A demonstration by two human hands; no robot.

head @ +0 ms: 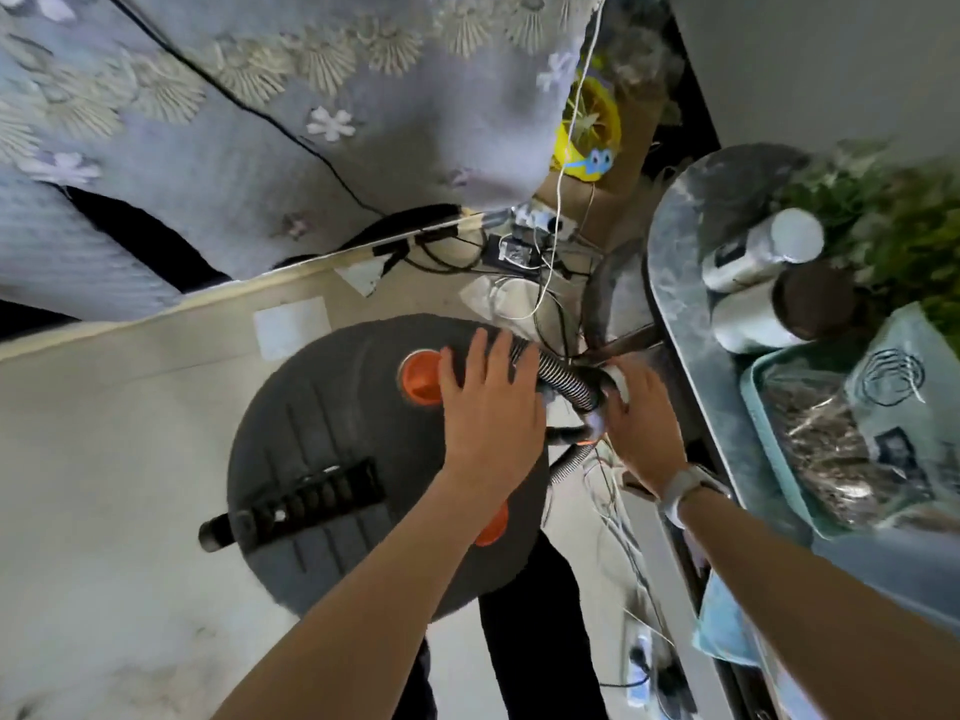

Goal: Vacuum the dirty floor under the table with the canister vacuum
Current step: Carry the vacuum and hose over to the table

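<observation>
Hose [563, 374] end hidden by right hand [641, 423] (grip unclear).

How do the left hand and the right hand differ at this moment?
The left hand lies flat with straight fingers on the vacuum lid; the right hand curls around the hose end. The right wrist wears a watch; the left wrist is bare. Both hands reach the vacuum.
</observation>
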